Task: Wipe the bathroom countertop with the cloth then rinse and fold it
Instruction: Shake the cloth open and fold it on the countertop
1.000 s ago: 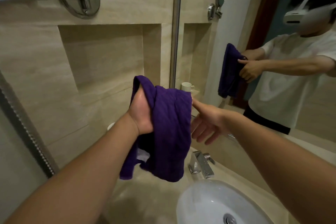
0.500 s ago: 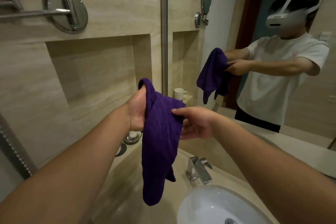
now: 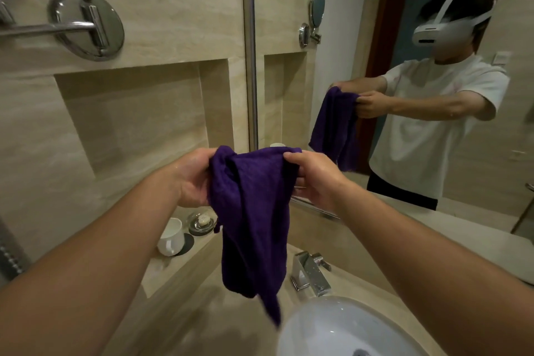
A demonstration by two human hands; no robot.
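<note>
A dark purple cloth [image 3: 254,217] hangs bunched in the air above the beige stone countertop [image 3: 219,324], its lower tip dangling near the rim of the white sink [image 3: 332,329]. My left hand [image 3: 192,182] grips the cloth's upper left corner. My right hand [image 3: 313,176] pinches the upper right edge, so the top of the cloth is stretched between both hands. The lower part of the cloth is twisted and creased.
A chrome faucet [image 3: 309,273] stands behind the sink. A white mug [image 3: 171,237] and a glass soap dish [image 3: 202,221] sit on the raised ledge at left. The wall mirror [image 3: 433,81] is straight ahead; a chrome towel bar [image 3: 83,26] is upper left.
The cloth was held by my left hand alone; my right hand came in and took the top edge. Both hands have lowered, and the cloth now spreads between them.
</note>
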